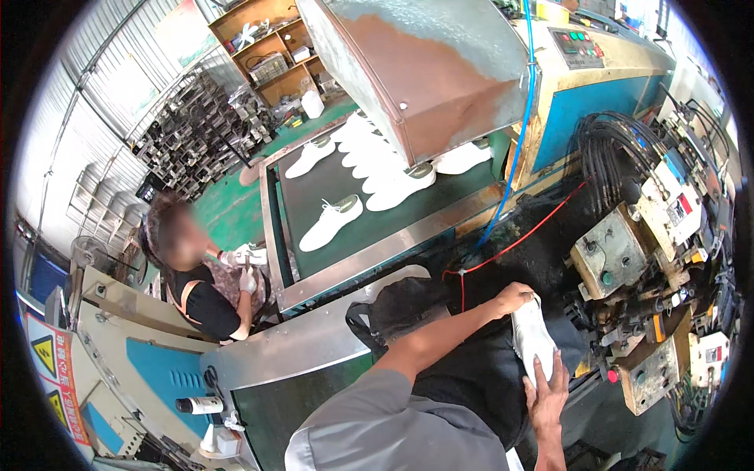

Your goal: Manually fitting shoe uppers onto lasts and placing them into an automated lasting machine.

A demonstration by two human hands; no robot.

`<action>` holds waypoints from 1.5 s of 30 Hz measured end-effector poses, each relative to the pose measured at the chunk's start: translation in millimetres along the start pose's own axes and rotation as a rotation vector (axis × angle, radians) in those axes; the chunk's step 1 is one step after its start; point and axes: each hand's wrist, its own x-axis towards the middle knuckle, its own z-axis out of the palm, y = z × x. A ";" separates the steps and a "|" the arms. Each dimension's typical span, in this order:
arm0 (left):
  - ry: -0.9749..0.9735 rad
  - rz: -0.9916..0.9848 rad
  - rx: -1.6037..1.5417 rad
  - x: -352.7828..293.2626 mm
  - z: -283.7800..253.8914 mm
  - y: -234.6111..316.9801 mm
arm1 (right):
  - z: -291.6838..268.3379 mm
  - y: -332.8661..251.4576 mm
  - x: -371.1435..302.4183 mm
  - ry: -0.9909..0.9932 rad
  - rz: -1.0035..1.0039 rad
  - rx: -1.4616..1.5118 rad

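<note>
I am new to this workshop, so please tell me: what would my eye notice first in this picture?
First, the white shoes lying in rows on the dark conveyor belt, upper centre. Then, lower right, the left hand and right hand holding one white shoe beside a grimy machine. At left, another person handles a shoe.

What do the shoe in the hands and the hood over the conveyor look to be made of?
The white shoe, held between the left hand and right hand, looks like smooth matte leather or a synthetic; which one cannot be told. The hood looks like sheet metal: flat grey panels with large brown rust patches and a dull finish.
</note>
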 end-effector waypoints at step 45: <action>-0.467 0.631 0.855 81.3 241.5 7.0 | -143.6 236.2 110.5 0.346 1.058 -0.504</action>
